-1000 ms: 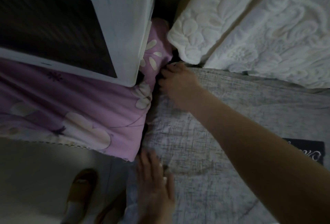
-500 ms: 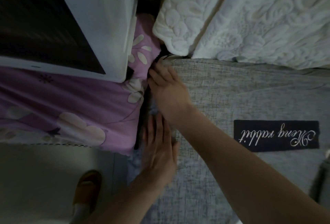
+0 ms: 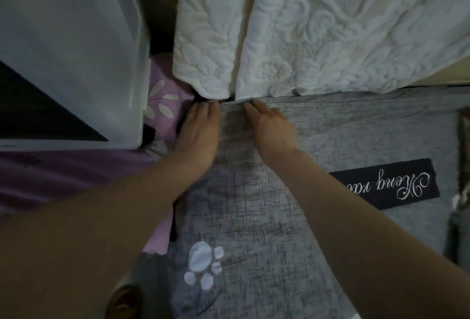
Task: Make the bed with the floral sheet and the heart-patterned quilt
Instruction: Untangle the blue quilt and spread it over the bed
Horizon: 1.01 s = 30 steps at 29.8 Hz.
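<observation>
The purple floral sheet (image 3: 162, 105) lies bunched at the left, partly under a white box. A grey cloth (image 3: 254, 217) with a white paw print (image 3: 203, 265) and a dark script label (image 3: 381, 184) covers the bed. My left hand (image 3: 199, 133) lies flat with straight fingers along the grey cloth's left edge, fingertips at its far corner. My right hand (image 3: 269, 128) presses flat beside it, fingertips on the cloth's far edge where it meets the white embossed padding (image 3: 330, 33). No heart-patterned quilt is in view.
A white plastic box (image 3: 71, 64) with a dark panel stands at the left on the floral sheet. A dark gap runs between box and padding. A foot in a brown slipper (image 3: 124, 301) shows at the bottom. More fabric lies at the right edge (image 3: 460, 229).
My left hand slid forward along the grey cloth's left edge to the far corner. My right hand shifted right along the far edge. The view moved closer over the corner.
</observation>
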Available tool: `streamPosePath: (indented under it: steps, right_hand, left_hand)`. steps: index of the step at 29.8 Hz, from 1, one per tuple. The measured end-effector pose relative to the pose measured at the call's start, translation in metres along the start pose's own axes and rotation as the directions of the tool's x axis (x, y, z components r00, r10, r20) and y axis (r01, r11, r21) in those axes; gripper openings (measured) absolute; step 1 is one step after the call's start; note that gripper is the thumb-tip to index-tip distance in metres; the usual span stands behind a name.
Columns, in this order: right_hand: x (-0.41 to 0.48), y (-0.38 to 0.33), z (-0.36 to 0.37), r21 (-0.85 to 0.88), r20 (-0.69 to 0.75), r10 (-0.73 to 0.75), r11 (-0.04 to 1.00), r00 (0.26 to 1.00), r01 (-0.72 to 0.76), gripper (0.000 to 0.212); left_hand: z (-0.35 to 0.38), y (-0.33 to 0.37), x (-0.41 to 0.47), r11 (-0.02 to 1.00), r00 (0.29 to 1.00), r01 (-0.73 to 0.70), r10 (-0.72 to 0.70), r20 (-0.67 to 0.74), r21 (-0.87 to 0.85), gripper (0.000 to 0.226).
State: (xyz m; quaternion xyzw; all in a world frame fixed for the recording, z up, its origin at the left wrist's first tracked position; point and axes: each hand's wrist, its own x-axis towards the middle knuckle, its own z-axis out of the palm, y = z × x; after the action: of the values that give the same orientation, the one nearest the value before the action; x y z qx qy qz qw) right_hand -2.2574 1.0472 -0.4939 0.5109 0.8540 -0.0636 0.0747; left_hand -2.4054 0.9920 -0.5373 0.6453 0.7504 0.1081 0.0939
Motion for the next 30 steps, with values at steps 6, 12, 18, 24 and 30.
streamPosePath:
  steps: [6,12,18,24,30]
  right_hand:
    - [0.027,-0.006,0.032,0.103,-0.096,0.068,0.993,0.993,-0.058,0.04]
    - [0.021,-0.025,0.059,0.207,-0.442,0.157,0.976,0.883,-0.07,0.018]
    - [0.051,-0.034,0.061,0.273,-0.564,0.185,0.962,0.805,-0.03,0.019]
    - [0.063,-0.023,0.093,0.296,-0.616,0.189,0.955,0.765,0.003,0.016]
    - [0.0,-0.045,0.076,0.282,-0.662,0.243,0.957,0.709,-0.065,0.025]
  left_hand:
    - [0.018,-0.017,0.028,0.999,0.999,-0.025,0.024,0.035,0.021,0.035]
    - [0.025,-0.02,0.028,0.996,0.996,-0.087,0.087,0.006,0.004,0.031]
    - [0.023,-0.031,0.066,0.984,0.98,-0.176,0.179,-0.085,0.037,0.031]
    - [0.05,-0.035,0.071,0.968,0.96,-0.214,0.233,-0.158,0.129,0.039]
    - [0.033,-0.008,0.034,0.988,0.976,-0.151,0.153,-0.155,0.026,0.051]
